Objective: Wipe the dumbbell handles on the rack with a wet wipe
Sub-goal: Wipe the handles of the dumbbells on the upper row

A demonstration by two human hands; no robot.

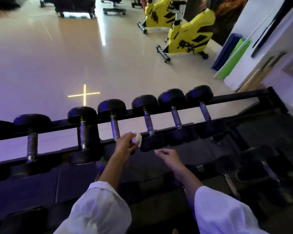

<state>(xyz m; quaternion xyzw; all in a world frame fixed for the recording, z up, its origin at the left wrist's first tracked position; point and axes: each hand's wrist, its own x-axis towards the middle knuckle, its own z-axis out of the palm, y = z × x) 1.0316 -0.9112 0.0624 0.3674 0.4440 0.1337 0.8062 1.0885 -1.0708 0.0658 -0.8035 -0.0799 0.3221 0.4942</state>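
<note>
A black rack (240, 97) holds a row of black dumbbells with metal handles across the view. My left hand (125, 146) holds a crumpled white wet wipe (137, 139) at the near end of one handle (115, 128), beside the near head of the neighbouring dumbbell. The handle to its right (148, 124) is bare and shiny. My right hand (167, 155) hovers just right of the left one, over the near dumbbell heads, fingers loosely curled and holding nothing. Both arms wear white sleeves.
More dumbbells lie on a lower tier at the right (267, 171). Beyond the rack stretches a glossy floor with a yellow cross mark (84, 94). Two yellow exercise bikes (191, 34) stand at the back right, with blue and green mats (233, 51) against a white wall.
</note>
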